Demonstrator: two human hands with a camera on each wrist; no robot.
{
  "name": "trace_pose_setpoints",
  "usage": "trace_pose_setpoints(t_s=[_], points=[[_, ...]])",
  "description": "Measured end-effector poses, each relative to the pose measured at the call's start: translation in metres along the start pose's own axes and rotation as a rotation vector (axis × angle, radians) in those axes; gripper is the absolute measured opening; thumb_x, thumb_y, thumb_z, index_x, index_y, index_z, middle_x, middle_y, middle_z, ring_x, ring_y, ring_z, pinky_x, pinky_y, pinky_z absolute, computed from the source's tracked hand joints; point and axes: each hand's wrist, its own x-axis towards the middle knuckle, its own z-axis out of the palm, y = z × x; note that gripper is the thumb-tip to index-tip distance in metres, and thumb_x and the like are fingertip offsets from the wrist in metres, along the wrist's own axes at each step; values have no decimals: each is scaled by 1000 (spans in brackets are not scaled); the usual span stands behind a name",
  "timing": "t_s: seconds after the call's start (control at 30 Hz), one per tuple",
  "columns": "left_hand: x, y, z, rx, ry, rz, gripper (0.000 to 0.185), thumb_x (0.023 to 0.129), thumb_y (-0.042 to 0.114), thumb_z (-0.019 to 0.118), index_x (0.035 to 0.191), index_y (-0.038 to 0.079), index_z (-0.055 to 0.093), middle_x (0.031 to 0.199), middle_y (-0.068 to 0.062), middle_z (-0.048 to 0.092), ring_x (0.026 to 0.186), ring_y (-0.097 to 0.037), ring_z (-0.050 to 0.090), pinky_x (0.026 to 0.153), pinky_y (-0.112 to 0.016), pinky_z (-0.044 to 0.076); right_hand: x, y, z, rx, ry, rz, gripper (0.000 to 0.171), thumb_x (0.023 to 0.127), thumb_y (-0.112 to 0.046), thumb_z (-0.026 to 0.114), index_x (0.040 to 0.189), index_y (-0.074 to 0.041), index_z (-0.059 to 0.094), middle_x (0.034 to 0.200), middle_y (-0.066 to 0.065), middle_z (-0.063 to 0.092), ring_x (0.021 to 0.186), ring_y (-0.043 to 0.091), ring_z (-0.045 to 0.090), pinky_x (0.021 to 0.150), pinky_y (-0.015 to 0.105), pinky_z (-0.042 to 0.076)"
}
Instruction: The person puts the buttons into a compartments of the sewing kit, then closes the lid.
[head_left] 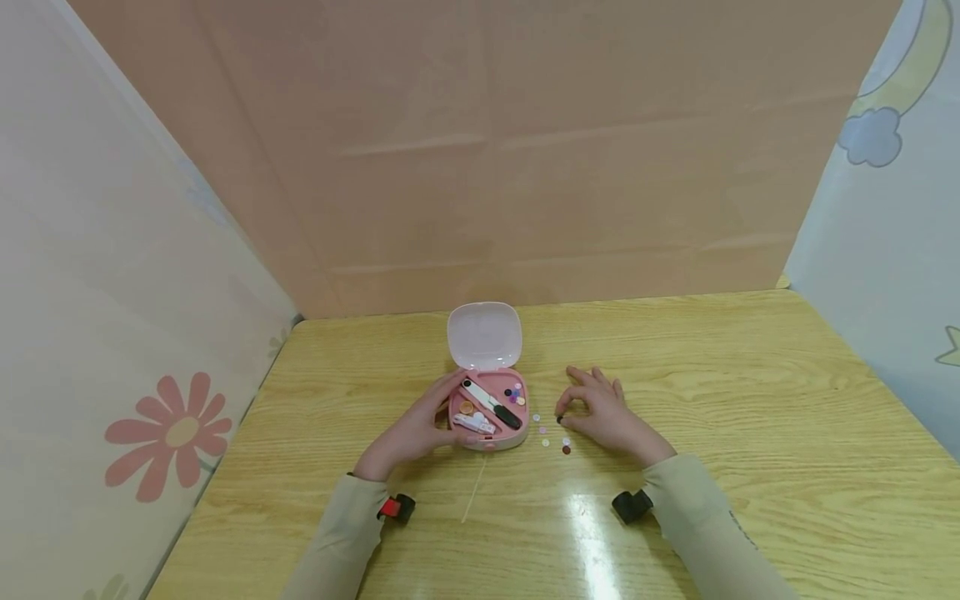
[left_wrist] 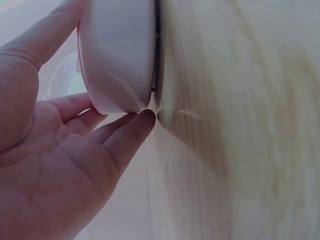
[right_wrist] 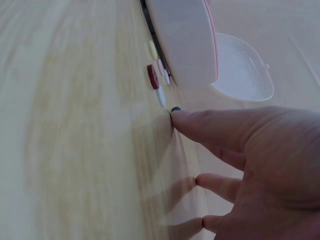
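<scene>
Case: a small pink sewing case (head_left: 488,417) with rounded corners sits near the middle of the wooden table (head_left: 750,400); its pale lid (head_left: 484,335) stands open at the far side.
Contents: a black-and-white tool, a few coloured buttons and small white pieces lie in its compartments.
Left hand (head_left: 417,428): fingers straight and relaxed, cupped against the case's left side, touching it.
Right hand (head_left: 600,412): the thumb tip presses a small dark button (right_wrist: 175,109) on the table; the other fingers are loosely bent.
Loose buttons (head_left: 553,437): white, pink and dark red, scattered just right of the case.
</scene>
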Motion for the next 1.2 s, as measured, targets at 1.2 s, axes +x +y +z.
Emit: trace_pose_setpoints(t_s=[1.2], points=[[0, -3, 1, -4, -3, 27, 88, 83, 11, 76, 152, 7, 22, 156, -16, 16, 137, -35, 28, 108, -51, 31, -1, -2, -3, 6, 13, -17, 11, 88, -12, 69, 83, -20, 63, 146, 27, 34, 134, 58, 10, 100, 75, -3]])
